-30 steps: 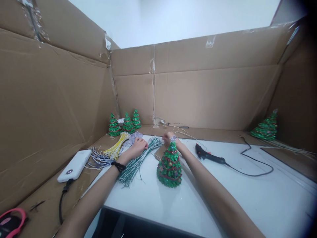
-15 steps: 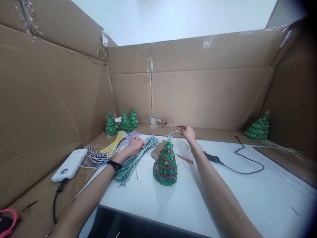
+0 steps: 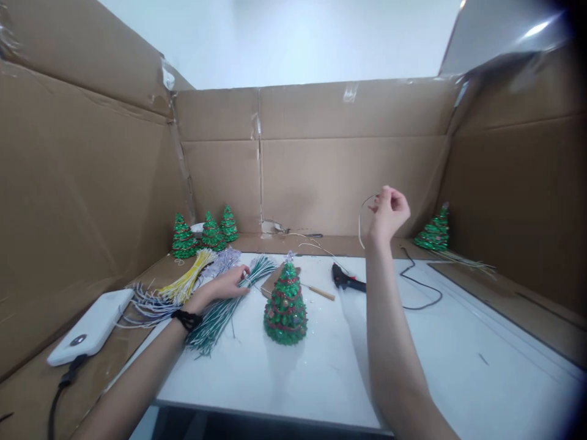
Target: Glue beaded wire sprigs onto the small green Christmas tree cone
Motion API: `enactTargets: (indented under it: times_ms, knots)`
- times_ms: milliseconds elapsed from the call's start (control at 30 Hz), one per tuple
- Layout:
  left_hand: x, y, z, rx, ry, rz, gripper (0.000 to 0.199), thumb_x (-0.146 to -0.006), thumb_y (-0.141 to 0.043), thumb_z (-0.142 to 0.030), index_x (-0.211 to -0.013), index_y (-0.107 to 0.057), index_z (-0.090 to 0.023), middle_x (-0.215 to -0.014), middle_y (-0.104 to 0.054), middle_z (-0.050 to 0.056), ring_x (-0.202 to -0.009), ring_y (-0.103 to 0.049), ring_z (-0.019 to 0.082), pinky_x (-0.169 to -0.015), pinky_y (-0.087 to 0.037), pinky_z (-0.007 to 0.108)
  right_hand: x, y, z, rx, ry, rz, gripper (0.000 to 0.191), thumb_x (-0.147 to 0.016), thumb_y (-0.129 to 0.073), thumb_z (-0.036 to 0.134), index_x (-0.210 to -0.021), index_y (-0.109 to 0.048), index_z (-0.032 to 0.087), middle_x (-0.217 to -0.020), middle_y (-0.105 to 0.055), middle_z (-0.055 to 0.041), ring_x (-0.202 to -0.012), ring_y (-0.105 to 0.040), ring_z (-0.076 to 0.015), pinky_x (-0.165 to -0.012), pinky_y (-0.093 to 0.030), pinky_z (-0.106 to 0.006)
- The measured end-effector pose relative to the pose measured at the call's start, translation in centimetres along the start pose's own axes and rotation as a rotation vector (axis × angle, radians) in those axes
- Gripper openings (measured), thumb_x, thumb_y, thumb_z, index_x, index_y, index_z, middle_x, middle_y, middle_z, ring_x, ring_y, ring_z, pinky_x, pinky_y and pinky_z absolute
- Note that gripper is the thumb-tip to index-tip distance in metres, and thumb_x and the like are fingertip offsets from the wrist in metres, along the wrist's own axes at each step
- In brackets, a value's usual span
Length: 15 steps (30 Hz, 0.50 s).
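Note:
My right hand (image 3: 389,211) is raised above the back of the table, its fingers pinched on a thin pale wire (image 3: 361,223) that curves down to the left. My left hand (image 3: 230,283) rests over a bundle of green-and-white wires (image 3: 220,318), thumb and fingers apart. A beaded green Christmas tree (image 3: 285,308) with red garland and a clear star top stands upright on the white table (image 3: 321,373) between my forearms.
A wooden-handled tool (image 3: 321,293) and a black glue gun (image 3: 343,278) lie mid-table. At the left are yellow wires (image 3: 189,278), a white power bank (image 3: 92,327) and several small trees (image 3: 211,232). Another tree (image 3: 434,231) leans at the back right. Cardboard walls (image 3: 348,183) surround the table.
My right hand has risen and moved right, lifting the thin wire off the table's back. My left hand has opened out over the green bundle. The camera view has shifted right.

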<state>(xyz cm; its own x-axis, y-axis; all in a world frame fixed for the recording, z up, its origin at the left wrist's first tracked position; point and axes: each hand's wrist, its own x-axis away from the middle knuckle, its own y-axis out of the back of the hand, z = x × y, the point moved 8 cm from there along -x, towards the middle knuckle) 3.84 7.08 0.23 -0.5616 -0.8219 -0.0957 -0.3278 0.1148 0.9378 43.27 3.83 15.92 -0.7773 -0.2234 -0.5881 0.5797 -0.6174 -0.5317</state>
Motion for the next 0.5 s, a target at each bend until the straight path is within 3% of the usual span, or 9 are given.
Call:
enactTargets:
  times_ms: [167, 300, 400, 500]
  knots:
    - [-0.3, -0.4, 0.6, -0.039, 0.046, -0.031, 0.039, -0.075, -0.046, -0.027, -0.113, -0.041, -0.02, -0.096, -0.059, 0.004, -0.076, -0.058, 0.02, -0.07, -0.044, 0.031, -0.7, 0.6, 6.5, -0.12, 0.121, 0.034, 0.023, -0.084, -0.052, 0.04, -0.089, -0.06, 0.019, -0.082, -0.06, -0.0031, -0.073, -0.059, -0.0142, -0.063, -0.048, -0.029]
    - [-0.2, 0.3, 1.6, -0.108, 0.141, -0.12, 0.041, -0.076, -0.042, -0.023, -0.116, -0.039, -0.017, -0.107, -0.059, 0.011, -0.093, -0.059, 0.026, -0.079, -0.044, 0.035, -0.3, 1.0, 8.9, -0.166, 0.061, 0.148, 0.026, -0.085, -0.051, 0.039, -0.092, -0.061, 0.017, -0.069, -0.058, -0.0008, -0.06, -0.055, -0.0113, -0.059, -0.044, -0.027]
    - [0.0, 0.9, 2.3, -0.181, 0.261, -0.136, 0.041, -0.078, -0.038, -0.021, -0.118, -0.04, -0.012, -0.117, -0.056, 0.017, -0.106, -0.055, 0.03, -0.087, -0.041, 0.038, -0.4, 0.9, 10.5, 0.03, 0.136, 0.266, 0.028, -0.087, -0.047, 0.041, -0.09, -0.063, 0.018, -0.057, -0.052, 0.0023, -0.049, -0.045, -0.0107, -0.052, -0.036, -0.025]
    - [0.2, 1.2, 2.3, -0.245, 0.36, -0.112, 0.042, -0.079, -0.036, -0.019, -0.12, -0.041, -0.011, -0.116, -0.057, 0.017, -0.108, -0.055, 0.03, -0.089, -0.04, 0.038, -0.4, 0.3, 11.6, 0.382, 0.377, 0.313, 0.026, -0.09, -0.044, 0.038, -0.087, -0.064, 0.022, -0.066, -0.057, -0.0007, -0.063, -0.047, -0.0149, -0.063, -0.035, -0.028]
